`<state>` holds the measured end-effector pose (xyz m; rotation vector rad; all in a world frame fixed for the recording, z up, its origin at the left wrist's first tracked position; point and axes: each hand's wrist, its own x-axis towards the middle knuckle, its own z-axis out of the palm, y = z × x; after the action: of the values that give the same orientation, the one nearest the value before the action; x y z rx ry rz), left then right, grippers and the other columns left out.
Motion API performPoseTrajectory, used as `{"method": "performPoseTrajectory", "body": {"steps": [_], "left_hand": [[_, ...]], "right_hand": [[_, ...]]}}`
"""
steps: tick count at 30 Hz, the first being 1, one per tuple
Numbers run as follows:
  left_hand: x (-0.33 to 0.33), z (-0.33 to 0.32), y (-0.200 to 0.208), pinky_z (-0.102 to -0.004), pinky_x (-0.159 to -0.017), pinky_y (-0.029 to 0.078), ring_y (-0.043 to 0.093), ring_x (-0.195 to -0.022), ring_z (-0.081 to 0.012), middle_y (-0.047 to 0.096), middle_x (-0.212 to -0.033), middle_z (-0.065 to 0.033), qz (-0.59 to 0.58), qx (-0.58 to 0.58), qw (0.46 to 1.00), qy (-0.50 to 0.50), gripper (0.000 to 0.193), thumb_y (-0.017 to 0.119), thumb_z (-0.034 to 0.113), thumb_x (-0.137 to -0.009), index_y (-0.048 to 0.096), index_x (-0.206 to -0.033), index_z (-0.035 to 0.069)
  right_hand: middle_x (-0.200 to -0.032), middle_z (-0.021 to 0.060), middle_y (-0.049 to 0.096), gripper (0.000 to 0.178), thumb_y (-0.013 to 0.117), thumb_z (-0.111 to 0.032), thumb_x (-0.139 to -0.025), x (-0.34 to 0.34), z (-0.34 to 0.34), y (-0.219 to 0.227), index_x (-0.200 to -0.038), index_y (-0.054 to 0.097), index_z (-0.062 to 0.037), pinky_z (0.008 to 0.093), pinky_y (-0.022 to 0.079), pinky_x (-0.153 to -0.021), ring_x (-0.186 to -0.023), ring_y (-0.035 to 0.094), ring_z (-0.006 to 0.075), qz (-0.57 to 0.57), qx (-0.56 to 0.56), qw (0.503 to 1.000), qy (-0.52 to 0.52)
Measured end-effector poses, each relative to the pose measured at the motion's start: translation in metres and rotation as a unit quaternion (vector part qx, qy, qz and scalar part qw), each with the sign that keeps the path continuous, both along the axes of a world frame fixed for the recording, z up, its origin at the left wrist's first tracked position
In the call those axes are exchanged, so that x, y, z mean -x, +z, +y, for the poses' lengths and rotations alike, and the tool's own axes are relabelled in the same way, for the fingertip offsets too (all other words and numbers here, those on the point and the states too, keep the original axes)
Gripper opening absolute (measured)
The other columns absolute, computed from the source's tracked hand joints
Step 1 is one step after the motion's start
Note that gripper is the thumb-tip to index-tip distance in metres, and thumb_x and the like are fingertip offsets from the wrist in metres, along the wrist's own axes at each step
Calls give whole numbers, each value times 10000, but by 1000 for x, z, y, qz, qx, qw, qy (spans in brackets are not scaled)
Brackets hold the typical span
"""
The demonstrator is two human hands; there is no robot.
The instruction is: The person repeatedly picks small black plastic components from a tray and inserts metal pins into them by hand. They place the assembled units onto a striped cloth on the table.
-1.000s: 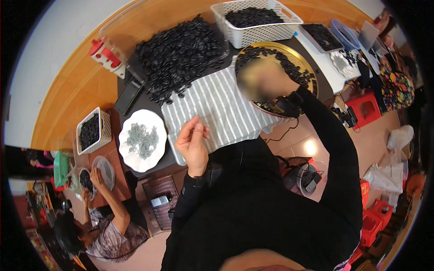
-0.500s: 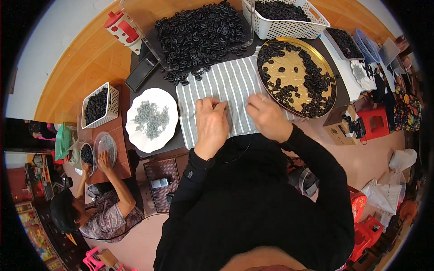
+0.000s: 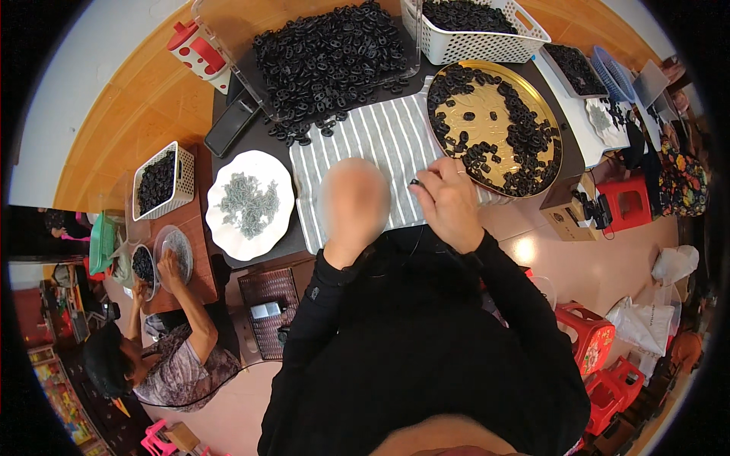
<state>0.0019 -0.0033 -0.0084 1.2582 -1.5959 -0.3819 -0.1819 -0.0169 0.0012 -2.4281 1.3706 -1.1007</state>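
My right hand (image 3: 450, 204) is over the right part of a grey-and-white striped cloth (image 3: 380, 129), thumb and fingers pinched on a small black plastic piece (image 3: 414, 182). To its left, my left hand (image 3: 354, 201) rests over the same cloth, but it is blurred, so its fingers and anything in them cannot be made out. A round gold tray (image 3: 471, 125) with loose black pieces around its inside overlaps the cloth's right edge. Left of the cloth stands a white scalloped plate (image 3: 251, 242) holding a heap of small grey metal screws or pins (image 3: 247, 204).
Behind the cloth, a clear bin holds a large pile of black pieces (image 3: 327, 61), some spilling forward. A white basket (image 3: 479, 47) sits beside it. A phone (image 3: 232, 127) and a red-dotted cup (image 3: 196, 53) stand at the left. A co-worker (image 3: 171, 342) works at the brown table.
My right hand has turned and a small black piece now shows at its fingertips. My left hand stays in about the same place, now blurred. The view has shifted slightly.
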Motion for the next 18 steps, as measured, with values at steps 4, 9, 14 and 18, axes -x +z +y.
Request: {"method": "performPoseTrajectory", "body": {"steps": [4,9,14,18], "left_hand": [[1,-1,-2,-285,-704,448,558,-782,-185,600,-844,-90,151,-45,986,-45,24,650,-12,-815,640,-835,-19],[5,1,-9,-223,-723,426,539,-785,-86,599,-862,-25,313,-117,936,-107,31,631,-6,-880,650,-896,-24],[8,3,-14,-217,-741,427,535,-799,-76,613,-894,-13,370,-154,907,-132,51,608,-3,-912,653,-910,-26],[5,3,-18,-225,-741,433,538,-799,-80,613,-893,-18,359,-164,909,-133,52,605,-6,-911,653,-908,-24]], "right_hand": [[-874,119,541,139,709,-33,-731,-11,1,-4,-834,622,-3,417,452,-707,-826,545,335,-7,6,1000,-7],[-838,105,578,105,653,33,-788,-12,1,-21,-889,628,15,344,475,-684,-785,601,248,-144,-94,984,43],[-848,44,635,96,582,64,-869,-16,0,-16,-946,631,32,232,471,-669,-751,596,94,-387,-276,876,81],[-863,31,643,82,596,65,-867,-20,4,-22,-931,633,31,227,473,-666,-729,592,90,-412,-282,862,85]]}}
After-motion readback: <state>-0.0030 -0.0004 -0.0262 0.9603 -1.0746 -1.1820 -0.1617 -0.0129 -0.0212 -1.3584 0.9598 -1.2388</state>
